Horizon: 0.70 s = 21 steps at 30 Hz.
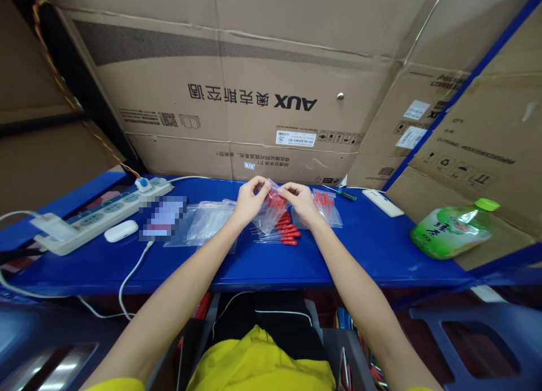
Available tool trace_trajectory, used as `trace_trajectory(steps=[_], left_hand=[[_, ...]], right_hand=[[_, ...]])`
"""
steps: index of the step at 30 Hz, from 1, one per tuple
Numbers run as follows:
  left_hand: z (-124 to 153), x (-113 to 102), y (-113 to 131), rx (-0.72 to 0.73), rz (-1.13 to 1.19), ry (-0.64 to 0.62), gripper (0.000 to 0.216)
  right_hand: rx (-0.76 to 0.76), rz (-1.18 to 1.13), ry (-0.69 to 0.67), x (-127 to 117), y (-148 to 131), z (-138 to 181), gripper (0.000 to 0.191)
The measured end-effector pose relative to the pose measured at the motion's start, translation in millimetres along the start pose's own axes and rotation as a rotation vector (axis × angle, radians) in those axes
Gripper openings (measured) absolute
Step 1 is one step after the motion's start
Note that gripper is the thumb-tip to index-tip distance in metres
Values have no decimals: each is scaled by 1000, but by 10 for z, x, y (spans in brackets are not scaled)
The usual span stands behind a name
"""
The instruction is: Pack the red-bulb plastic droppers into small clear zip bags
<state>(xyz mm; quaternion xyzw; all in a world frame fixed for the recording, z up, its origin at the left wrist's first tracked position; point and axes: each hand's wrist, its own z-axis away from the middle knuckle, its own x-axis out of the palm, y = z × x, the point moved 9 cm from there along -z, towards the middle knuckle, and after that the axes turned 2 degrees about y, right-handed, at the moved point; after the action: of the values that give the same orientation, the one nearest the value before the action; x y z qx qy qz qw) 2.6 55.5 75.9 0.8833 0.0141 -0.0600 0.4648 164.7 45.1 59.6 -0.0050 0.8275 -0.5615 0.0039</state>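
Note:
My left hand (pixel 249 200) and my right hand (pixel 301 201) both pinch the top of a small clear plastic bag (pixel 271 213) with red-capped pieces inside, held just above the blue shelf (pixel 368 250). Below the bag lie several loose red-tipped pieces (pixel 289 233) on the shelf. A stack of empty clear bags (pixel 207 221) lies left of my left hand. A filled bag of red pieces (pixel 326 205) lies right of my right hand.
A white power strip (pixel 105 213), a white earbud case (pixel 121 230) and a blurred phone (pixel 163 217) sit at the left. A green screwdriver (pixel 344 194), a white remote-like bar (pixel 383 203) and a green bottle (pixel 455 228) lie at the right. Cardboard boxes (pixel 254 97) wall the back.

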Motion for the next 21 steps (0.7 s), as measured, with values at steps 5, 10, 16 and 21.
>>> trace_trajectory(steps=[5, 10, 16, 21], left_hand=[[17, 76, 21, 9, 26, -69, 28], [20, 102, 67, 49, 4, -102, 29], [4, -4, 96, 78, -10, -14, 25], [31, 63, 141, 109, 17, -53, 21]], right_hand=[[-28, 12, 0, 0, -8, 7, 41], [-32, -36, 8, 8, -26, 12, 40], [-18, -27, 10, -29, -9, 3, 40], [-85, -20, 46, -75, -56, 7, 37]])
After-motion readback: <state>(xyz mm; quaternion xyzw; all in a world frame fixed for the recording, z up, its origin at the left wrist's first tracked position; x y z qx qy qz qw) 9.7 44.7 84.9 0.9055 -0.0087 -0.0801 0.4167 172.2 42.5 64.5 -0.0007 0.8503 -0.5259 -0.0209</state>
